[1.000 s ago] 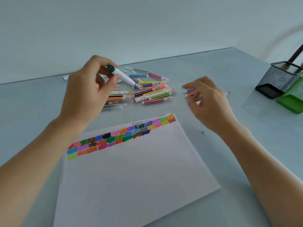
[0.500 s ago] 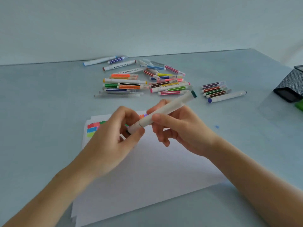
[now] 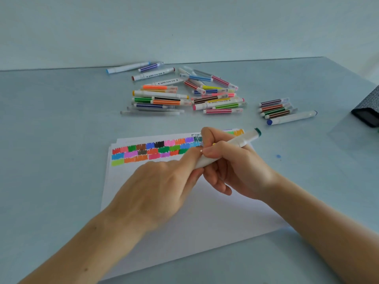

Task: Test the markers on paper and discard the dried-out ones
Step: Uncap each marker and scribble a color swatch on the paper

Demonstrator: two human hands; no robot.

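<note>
Three rows of swatches already fill the paper's [image 3: 184,212] far edge. Both hands, left [image 3: 155,187] and right [image 3: 231,169], grasp a white marker [image 3: 242,141] above it, seemingly uncapping; the far pile [image 3: 184,95] looks mostly untested.

Left hand [image 3: 162,191] is covering the white marker's [image 3: 242,141] near end; black mesh holder [image 3: 368,110] is running off the right edge; swatches [image 3: 155,151] partly hidden.
</note>
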